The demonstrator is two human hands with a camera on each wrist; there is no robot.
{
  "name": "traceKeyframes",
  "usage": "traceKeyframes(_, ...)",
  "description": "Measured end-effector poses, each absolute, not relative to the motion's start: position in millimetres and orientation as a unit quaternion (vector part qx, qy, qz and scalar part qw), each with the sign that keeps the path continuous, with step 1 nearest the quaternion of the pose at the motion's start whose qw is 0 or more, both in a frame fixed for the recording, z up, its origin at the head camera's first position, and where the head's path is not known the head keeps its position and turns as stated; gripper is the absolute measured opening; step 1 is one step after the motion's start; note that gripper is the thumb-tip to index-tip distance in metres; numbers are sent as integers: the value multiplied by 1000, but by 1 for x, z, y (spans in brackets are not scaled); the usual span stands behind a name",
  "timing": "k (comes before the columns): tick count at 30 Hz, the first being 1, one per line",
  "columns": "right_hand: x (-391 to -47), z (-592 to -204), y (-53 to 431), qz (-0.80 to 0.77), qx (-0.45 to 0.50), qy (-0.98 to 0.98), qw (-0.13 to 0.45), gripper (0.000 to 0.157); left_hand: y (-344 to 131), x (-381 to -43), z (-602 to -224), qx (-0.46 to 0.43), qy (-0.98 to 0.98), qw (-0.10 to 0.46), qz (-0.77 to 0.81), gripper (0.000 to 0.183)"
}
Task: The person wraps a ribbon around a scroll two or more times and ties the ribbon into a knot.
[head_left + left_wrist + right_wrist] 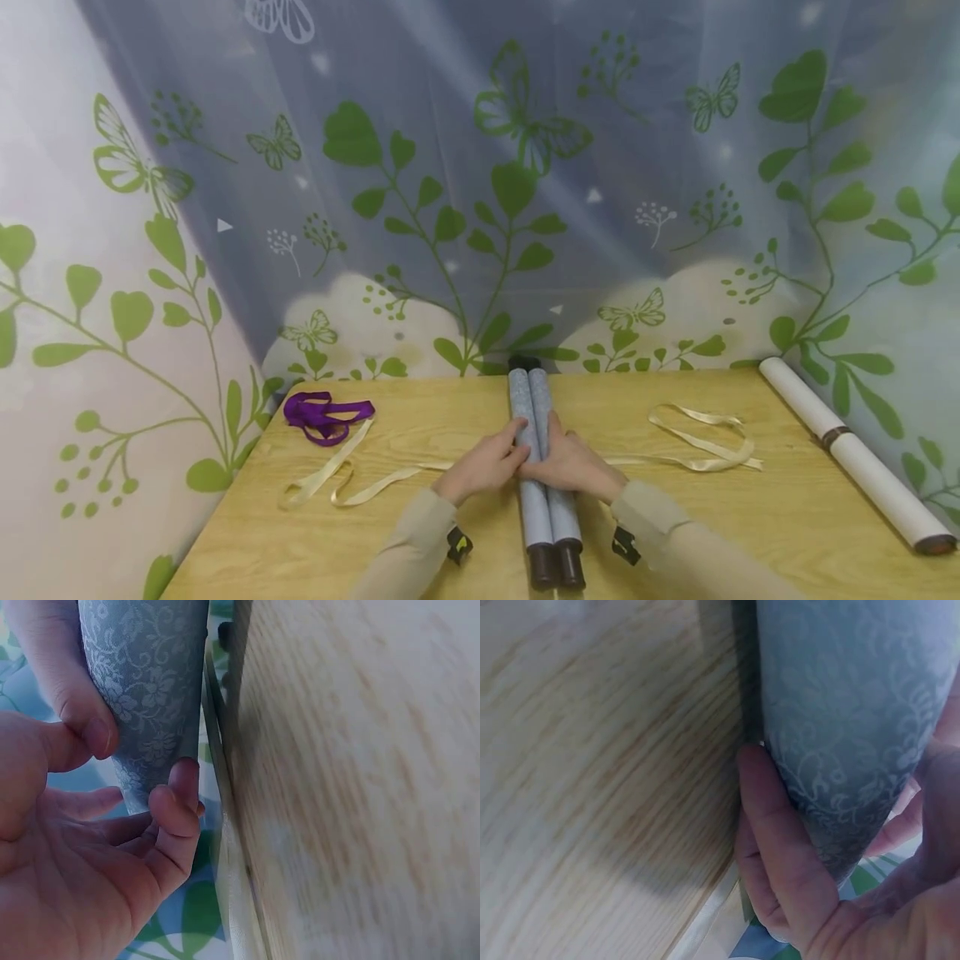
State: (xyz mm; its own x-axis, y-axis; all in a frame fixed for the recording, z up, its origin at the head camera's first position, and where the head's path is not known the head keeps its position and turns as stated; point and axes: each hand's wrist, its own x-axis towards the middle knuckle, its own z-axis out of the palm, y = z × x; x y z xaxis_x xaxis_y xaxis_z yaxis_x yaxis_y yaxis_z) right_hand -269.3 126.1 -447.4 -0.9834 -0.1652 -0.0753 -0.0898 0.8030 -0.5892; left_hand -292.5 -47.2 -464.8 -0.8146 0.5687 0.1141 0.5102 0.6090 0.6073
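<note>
A hanging scroll (537,517), rolled in from both ends into two side-by-side rolls, lies lengthwise at the middle of the table. Its grey-blue backing carries a pale floral pattern, and dark knobs stick out at the ends. From the left side my left hand (483,464) holds the rolls, with curled fingertips (174,810) at the lower side of the near one. My right hand (572,465) grips them from the right, its thumb along the top and fingers (780,832) low beside the tabletop. A cream ribbon (405,477) runs crosswise under the scroll and comes out on both sides.
A bunched purple ribbon (322,417) lies at the table's back left, beside a loop of the cream ribbon. At the right edge rests a white rolled scroll (873,477) with a brown band round its middle. A leaf-printed curtain (465,208) hangs behind the wooden table (300,550).
</note>
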Motion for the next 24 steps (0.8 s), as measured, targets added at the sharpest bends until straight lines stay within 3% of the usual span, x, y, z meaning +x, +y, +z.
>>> traceKeyframes(24, -270, -451, 131, -286, -86, 950, 97, 116, -43, -289, -468, 289, 915, 74, 270, 54)
